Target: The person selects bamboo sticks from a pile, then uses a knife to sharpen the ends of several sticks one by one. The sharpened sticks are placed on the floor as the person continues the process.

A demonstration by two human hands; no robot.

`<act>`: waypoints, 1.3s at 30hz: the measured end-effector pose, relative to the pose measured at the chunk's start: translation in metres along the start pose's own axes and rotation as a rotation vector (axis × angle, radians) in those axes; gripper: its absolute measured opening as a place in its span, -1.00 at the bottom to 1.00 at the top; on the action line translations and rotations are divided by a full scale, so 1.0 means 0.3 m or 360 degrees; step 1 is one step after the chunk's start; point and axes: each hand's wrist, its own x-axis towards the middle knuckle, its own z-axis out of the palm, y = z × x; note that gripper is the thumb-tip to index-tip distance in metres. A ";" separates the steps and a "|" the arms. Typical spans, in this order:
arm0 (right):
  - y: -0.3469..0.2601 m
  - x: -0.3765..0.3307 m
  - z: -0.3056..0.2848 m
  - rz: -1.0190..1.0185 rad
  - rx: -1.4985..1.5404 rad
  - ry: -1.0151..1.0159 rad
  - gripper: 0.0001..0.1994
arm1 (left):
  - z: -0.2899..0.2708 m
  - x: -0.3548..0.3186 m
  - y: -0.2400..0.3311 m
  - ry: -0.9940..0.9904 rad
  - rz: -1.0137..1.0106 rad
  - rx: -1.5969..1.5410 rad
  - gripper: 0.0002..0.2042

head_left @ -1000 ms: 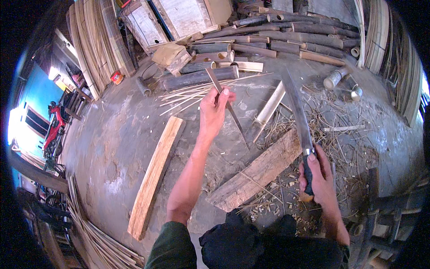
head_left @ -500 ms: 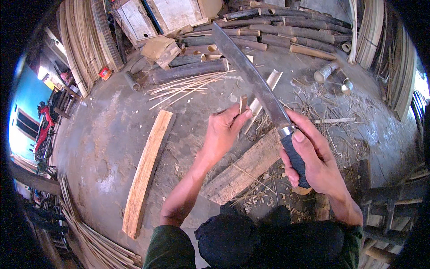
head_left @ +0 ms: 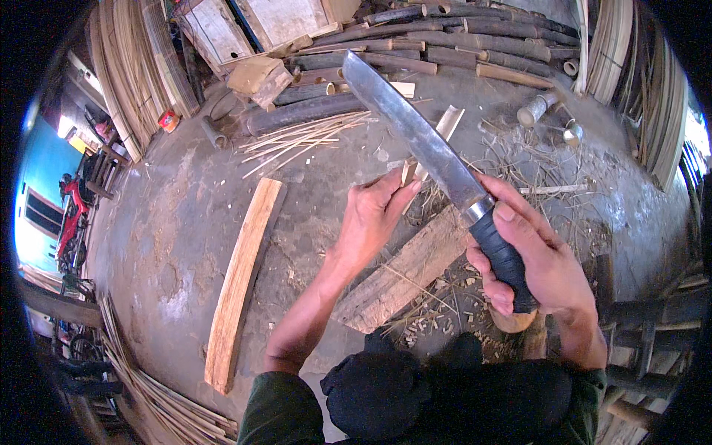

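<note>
A machete with a broad dark steel blade (head_left: 408, 122) and a black-wrapped handle is in my right hand (head_left: 545, 256). My fingers are closed round the handle, and the blade slants up and to the left, above the floor. To the left of the blade, my left hand (head_left: 371, 219) pinches a short piece of bamboo (head_left: 409, 172) between thumb and fingertips. The piece stands nearly upright beside the blade's edge; from this angle I cannot tell whether they touch. Behind the blade lies a split bamboo length (head_left: 449, 121), partly hidden.
A worn board (head_left: 408, 271) lies below my hands, among small bamboo chips (head_left: 437, 319). On the left is a pale plank (head_left: 241, 289). Thin sticks (head_left: 304, 141), bamboo poles (head_left: 497, 44) and a cardboard box (head_left: 259, 78) are farther back. Curly shavings (head_left: 512, 167) litter the right.
My right hand has shifted slightly right, and the machete's tip has dropped a little, its blade face turning lighter. My left hand keeps the bamboo piece in nearly the same place.
</note>
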 end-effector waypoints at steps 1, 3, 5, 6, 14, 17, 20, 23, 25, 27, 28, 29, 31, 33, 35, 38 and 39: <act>-0.008 -0.004 -0.005 0.0037 0.0080 -0.0030 -0.50 | 0.009 0.002 -0.004 0.0014 0.0024 0.0018 -0.80; 0.022 -0.001 0.013 -0.0004 0.0064 0.0022 -0.49 | 0.005 0.004 0.016 0.0020 0.0022 0.0064 -0.80; 0.049 -0.011 0.031 -0.0126 -0.0137 0.0071 -0.51 | 0.011 0.017 0.031 0.0003 0.0015 0.0031 -0.80; 0.048 -0.013 0.023 -0.0203 -0.0346 0.0068 -0.51 | 0.016 0.023 0.034 -0.0022 -0.0002 -0.0017 -0.80; 0.072 0.032 -0.018 -0.0566 -0.0980 0.0055 -0.55 | -0.172 0.039 0.105 -0.0067 0.0179 0.0805 -0.64; 0.062 0.027 -0.039 -0.0575 -0.1063 0.0101 -0.56 | -0.361 0.167 0.320 0.0418 -0.0010 0.0974 -0.66; 0.070 0.053 -0.009 -0.0551 -0.1017 0.0039 -0.57 | -0.458 0.292 0.380 0.0688 0.0480 0.0990 -0.69; 0.081 0.071 0.031 -0.0585 -0.0947 0.0031 -0.58 | -0.300 0.458 0.226 0.0367 0.0710 0.0962 -0.71; 0.173 0.131 -0.049 -0.0628 -0.1108 0.0189 -0.59 | -0.076 0.557 0.035 0.0069 0.0691 0.0932 -0.72; 0.231 0.182 -0.077 -0.0616 -0.1181 0.0213 -0.59 | -0.016 0.574 -0.119 -0.0132 0.0509 0.1017 -0.72; 0.234 0.175 -0.079 -0.0558 -0.1158 0.0206 -0.58 | 0.005 0.551 -0.126 -0.0068 0.0533 0.0892 -0.72; 0.213 0.156 -0.095 -0.0508 -0.1182 0.0209 -0.58 | 0.022 0.575 -0.120 0.0052 0.0646 0.0749 -0.70; 0.096 0.090 -0.122 -0.0382 -0.1167 0.0195 -0.58 | 0.050 0.624 -0.048 0.0140 0.0664 0.0559 -0.67; -0.035 0.023 -0.143 -0.0117 -0.0906 0.0109 -0.58 | 0.054 0.655 0.064 0.0025 0.0417 0.0497 -0.64; -0.108 -0.049 -0.164 -0.0136 -0.0923 0.0154 -0.57 | 0.123 0.702 0.113 0.0068 0.0605 0.0219 -0.63; -0.075 -0.067 -0.221 -0.0060 -0.1019 0.0228 -0.55 | 0.301 0.692 0.032 0.0120 0.0739 0.0063 -0.63; -0.004 -0.033 -0.233 -0.0001 -0.1063 0.0256 -0.55 | 0.370 0.661 -0.098 0.0162 0.0843 0.0342 -0.64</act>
